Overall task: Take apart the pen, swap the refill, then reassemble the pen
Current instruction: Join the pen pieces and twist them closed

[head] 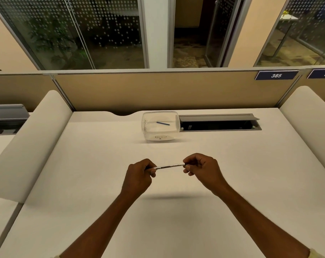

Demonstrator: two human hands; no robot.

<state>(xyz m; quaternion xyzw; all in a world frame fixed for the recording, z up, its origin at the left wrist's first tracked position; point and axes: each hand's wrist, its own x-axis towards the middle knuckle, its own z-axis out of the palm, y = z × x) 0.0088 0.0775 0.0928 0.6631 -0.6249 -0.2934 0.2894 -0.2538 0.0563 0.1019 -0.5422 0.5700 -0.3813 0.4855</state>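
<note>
Pen [169, 166] held level above mid white desk [102, 183], left hand [139, 175] pinching one end, right hand [202, 168] pinching the other. Bare desktop all around the hands. Clear container [160, 135] holding a blue refill [163, 123] sits well apart near the far edge, beside an open cable tray [219, 121] under a tan partition [158, 90].

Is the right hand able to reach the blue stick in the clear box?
Likely yes, once freed: the right hand grips the pen with the left hand; nothing stands between it and the clear box.

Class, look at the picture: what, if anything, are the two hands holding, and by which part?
Both hold one slim white pen with black lettering: the left hand pinches its left end, the right hand its right end.
</note>
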